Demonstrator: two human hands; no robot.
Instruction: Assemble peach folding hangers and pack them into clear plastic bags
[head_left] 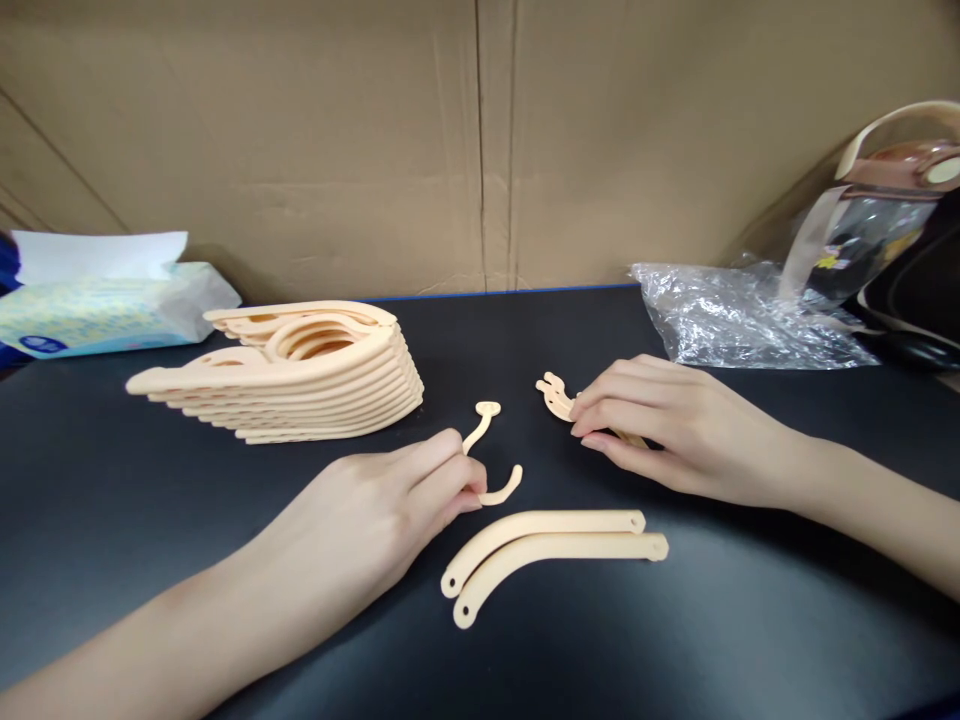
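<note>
My left hand (390, 505) rests on the black table (112, 500) with its fingers pinched on a small peach plastic hook (491, 455). The hook's flat head points away from me and its curved end sticks out by my fingertips. My right hand (660, 425) lies over a little pile of similar peach hook pieces (555, 397), fingers together on them. Two curved peach hanger arms (547, 555) lie side by side on the table just in front of both hands.
A stack of several peach hanger bodies (300, 375) stands at the back left. Behind it lies a pack of tissues (97, 300). A crumpled clear plastic bag (742, 315) and a handbag (892, 220) sit at the back right. A cardboard wall (480, 140) closes the far side.
</note>
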